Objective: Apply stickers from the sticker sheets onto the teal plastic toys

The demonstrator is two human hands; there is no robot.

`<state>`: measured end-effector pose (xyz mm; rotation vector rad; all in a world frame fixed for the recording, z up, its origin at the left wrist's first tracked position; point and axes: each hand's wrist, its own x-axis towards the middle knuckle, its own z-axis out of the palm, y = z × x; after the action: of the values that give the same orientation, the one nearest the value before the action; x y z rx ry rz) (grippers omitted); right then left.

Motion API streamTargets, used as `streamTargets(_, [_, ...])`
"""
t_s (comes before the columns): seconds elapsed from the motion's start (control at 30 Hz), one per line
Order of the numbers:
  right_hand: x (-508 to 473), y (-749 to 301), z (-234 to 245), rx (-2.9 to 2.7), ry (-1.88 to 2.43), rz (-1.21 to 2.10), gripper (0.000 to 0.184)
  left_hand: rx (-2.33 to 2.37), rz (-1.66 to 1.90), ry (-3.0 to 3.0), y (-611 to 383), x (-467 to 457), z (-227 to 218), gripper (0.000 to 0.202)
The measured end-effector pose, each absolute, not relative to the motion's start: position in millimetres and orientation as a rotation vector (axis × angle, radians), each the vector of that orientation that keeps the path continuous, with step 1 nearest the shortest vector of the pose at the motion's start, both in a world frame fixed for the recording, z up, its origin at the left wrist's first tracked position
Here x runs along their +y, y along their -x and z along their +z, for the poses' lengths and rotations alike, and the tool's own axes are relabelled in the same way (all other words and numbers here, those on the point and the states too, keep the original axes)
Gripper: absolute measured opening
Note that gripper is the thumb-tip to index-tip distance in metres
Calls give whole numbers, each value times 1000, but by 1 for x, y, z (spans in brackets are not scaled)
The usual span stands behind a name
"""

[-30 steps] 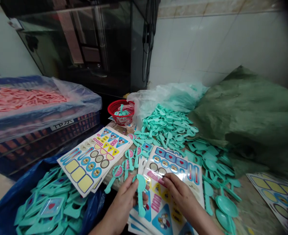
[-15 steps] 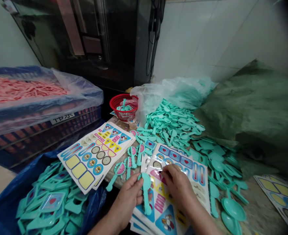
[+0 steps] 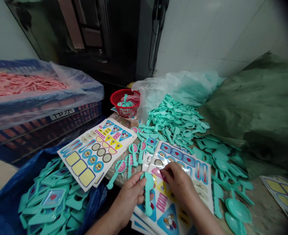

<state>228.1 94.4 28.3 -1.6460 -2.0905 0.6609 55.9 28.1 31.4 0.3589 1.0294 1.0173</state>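
My left hand (image 3: 131, 191) pinches a teal plastic toy piece (image 3: 148, 192) with a half-round head and a knobbed handle, held over the near sticker sheets. My right hand (image 3: 177, 181) has thumb and fingers pinched together on the pink half-round stickers of the top sticker sheet (image 3: 168, 199); whether a sticker is between the fingertips is hidden. Left of my hands lie several teal pieces bearing pink half-round stickers (image 3: 121, 166). A teal piece with a heart sticker (image 3: 152, 141) rests just behind the sheet stack.
Another sticker sheet stack (image 3: 95, 153) lies left. A blue bag (image 3: 2, 202) holds teal pieces with heart stickers. Behind are a red basket (image 3: 125, 112), a heap of teal pieces (image 3: 175, 120) and a green sack (image 3: 264, 107). A blue crate (image 3: 85, 114) of pink pieces stands left.
The view has shifted slightly. Both hands stay in nearly the same place, the left still with the teal piece and the right still at the pink stickers.
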Motion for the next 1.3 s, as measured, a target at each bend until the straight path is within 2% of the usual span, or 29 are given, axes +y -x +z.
streamTargets(0.33, [104,-224,37,-2103,1720,692,18,1053,1024,-358,-56,29,31,38])
streamTargets(0.5, [95,-227,42,-2107,1693,654,31,1038,1051,-373,-59,28,29,38])
streamTargets(0.57, [86,-230,42,-1910,1693,784,35,1026,1060,-382,-59,28,28,38])
streamTargets(0.67, [72,-229,40,-1542,1559,1161,37,1007,1073,-398,-59,26,27,38])
streamTargets(0.8, [54,-216,37,-1367,1390,1444,34,965,1138,-406,-63,18,33,37])
streamTargets(1.0, [39,-204,46,-1318,1324,1491,33,870,1200,-419,-73,7,46,32])
streamTargets(1.3, [34,-207,51,-1369,1329,1428,31,905,1192,-427,-76,5,48,40])
